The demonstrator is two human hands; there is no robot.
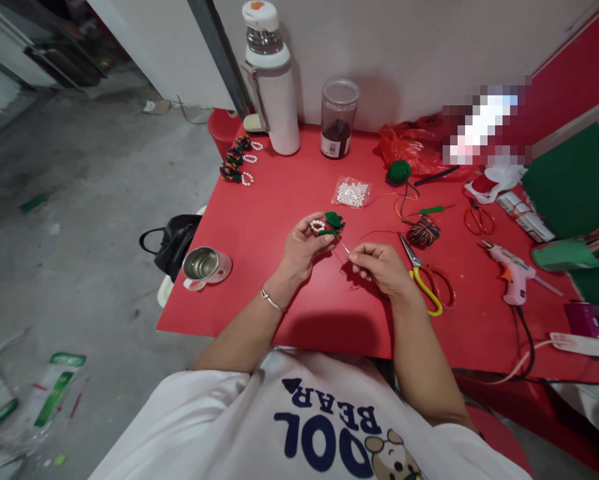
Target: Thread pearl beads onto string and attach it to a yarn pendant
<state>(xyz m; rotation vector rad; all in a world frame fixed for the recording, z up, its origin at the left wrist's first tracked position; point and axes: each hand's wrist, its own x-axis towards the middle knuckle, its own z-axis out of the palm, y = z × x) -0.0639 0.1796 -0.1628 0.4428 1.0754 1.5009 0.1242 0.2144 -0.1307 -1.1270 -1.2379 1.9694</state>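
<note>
My left hand (302, 248) is closed on a small green yarn ornament with a ring of white pearls (328, 225), held just above the red table (259, 213). My right hand (382, 265) pinches a thin needle (343, 245) that points up-left toward the ornament, with a fine thread trailing from it. Both hands hover near the table's middle, a short gap between them.
Yellow-handled scissors (424, 280) lie right of my right hand. A bag of pearls (352, 193), green yarn ball (398, 172), multicoloured yarn (423, 232), glue gun (512, 270), small red scissors (478, 219), steel mug (205, 265), white flask (273, 80), jar (338, 119) and finished ornaments (238, 160) stand around.
</note>
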